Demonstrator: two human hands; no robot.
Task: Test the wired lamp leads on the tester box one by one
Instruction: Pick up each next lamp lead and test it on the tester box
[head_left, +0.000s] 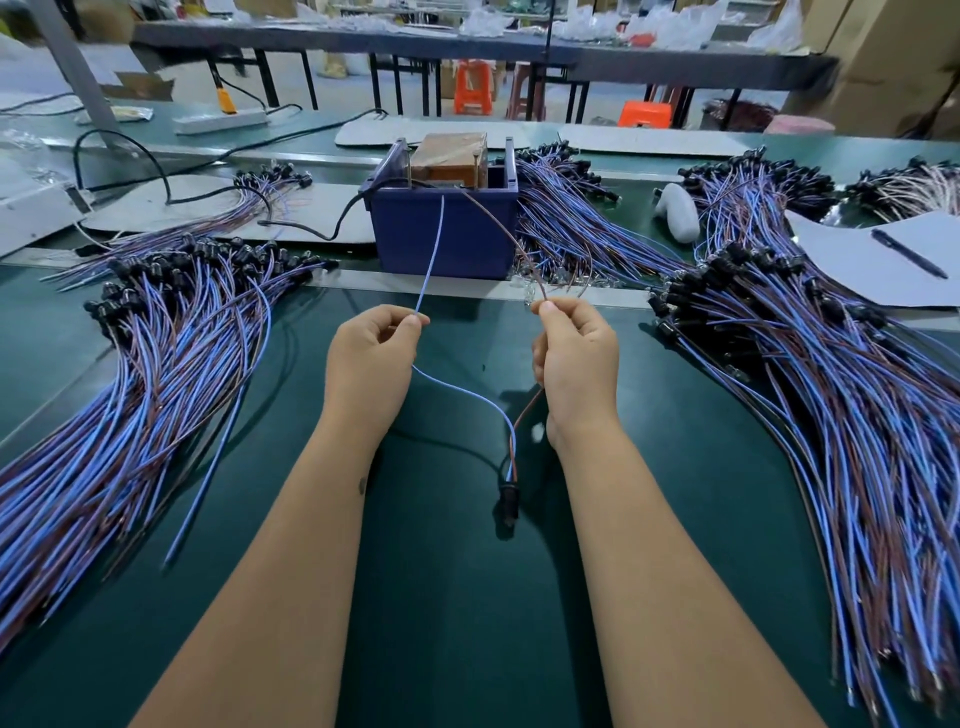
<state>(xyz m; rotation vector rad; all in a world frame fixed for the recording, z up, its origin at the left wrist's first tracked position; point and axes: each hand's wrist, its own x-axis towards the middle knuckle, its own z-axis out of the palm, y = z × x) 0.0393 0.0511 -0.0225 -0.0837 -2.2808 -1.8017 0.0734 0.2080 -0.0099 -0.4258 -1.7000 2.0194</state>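
Note:
A dark blue tester box (447, 234) with a brown block on top stands at the middle of the green bench. My left hand (371, 358) pinches the blue wire (431, 254) of one lamp lead, and its far end reaches up to the top of the box. My right hand (574, 358) pinches the brown wire (511, 236) of the same lead, which also runs to the box top. The two wires join below my hands at a small black lamp holder (509, 501) hanging just above the mat.
Large piles of blue-and-brown lamp leads lie at the left (156, 364) and right (831, 374), with more behind the box (566, 218). A paper sheet with a pen (909, 254) sits at the right. A black power cable (171, 182) and a white power strip (221, 122) lie at the back left.

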